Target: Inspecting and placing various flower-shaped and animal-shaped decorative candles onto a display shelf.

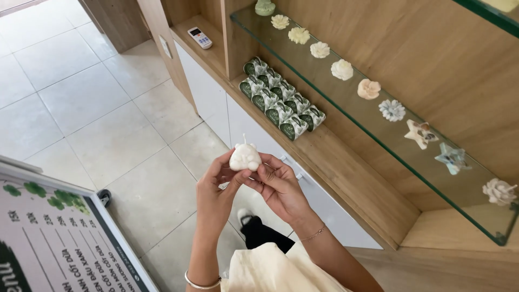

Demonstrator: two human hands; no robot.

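Both hands (246, 186) raised, pinching candle (245, 157)

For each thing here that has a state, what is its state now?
White candle: held up in both hands, wick on top, not lit.
Left hand: grip shut on the candle.
Right hand: fingertips on the candle's side.
Glass shelf: carries a row of small shaped candles, none lit.
Green wrapped packs: lined in two rows on the wooden ledge.
Remote control: lying flat.
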